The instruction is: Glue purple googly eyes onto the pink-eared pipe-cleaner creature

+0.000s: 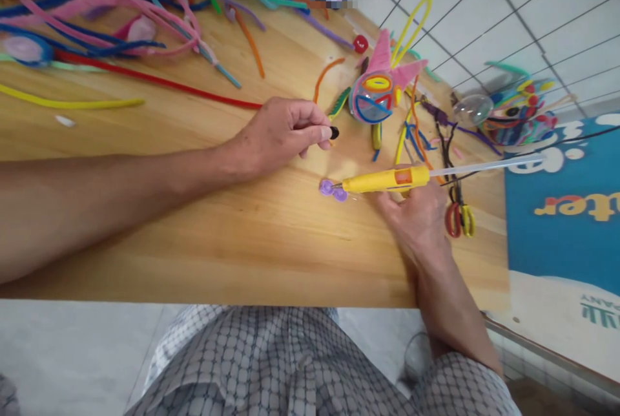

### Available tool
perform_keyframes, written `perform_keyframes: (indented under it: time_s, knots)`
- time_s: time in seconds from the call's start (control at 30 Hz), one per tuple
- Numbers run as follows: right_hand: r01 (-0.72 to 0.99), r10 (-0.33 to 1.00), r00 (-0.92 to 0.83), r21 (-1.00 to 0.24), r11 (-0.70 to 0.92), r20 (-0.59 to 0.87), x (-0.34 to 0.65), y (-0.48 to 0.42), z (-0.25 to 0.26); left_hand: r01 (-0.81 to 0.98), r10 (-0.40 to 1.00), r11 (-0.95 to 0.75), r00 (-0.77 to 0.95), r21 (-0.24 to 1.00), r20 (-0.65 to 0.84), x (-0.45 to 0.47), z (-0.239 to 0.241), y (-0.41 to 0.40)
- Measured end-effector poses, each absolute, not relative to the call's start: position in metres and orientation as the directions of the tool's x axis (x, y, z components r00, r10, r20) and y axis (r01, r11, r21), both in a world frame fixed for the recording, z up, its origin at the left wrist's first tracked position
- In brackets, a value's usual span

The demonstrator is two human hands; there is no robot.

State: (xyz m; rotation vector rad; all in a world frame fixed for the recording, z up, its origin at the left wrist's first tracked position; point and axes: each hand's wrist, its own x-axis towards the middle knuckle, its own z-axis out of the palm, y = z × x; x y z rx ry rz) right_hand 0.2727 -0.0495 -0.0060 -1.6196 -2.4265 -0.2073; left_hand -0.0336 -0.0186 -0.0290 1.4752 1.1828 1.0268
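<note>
My right hand point(419, 209) is wrapped round a yellow hot glue gun point(382, 179) with a long clear glue stick point(484, 164) sticking out of its back. The gun's metal nozzle meets a pair of small purple coiled pipe-cleaner discs point(340, 194) lying on the wooden table. Just above them, my left hand point(285, 132) pinches a small black bead-like piece point(334, 133) between thumb and fingertip. Beyond it stands a clear ball ornament point(371, 106) decorated with blue, red and yellow pipe cleaner, with pink pointed ears and a yellow loop on top.
Loose pipe cleaners point(145, 22) of many colours heap up at the back left. Scissors point(460, 219) with red and yellow handles lie right of my right hand. A second decorated piece point(520, 115) and a clear ball point(472, 110) sit at the right, near a blue printed board point(571, 170).
</note>
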Motion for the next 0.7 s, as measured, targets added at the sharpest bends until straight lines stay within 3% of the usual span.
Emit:
perform_keyframes:
  time_s: [0.7]
  knots:
    - [0.915,0.882,-0.399,0.042,0.402,0.252,0.2757,-0.0474,-0.0104,0.173,0.981,-0.094,0.182,0.980,0.062,-0.0320,-0.0305,-0.0183]
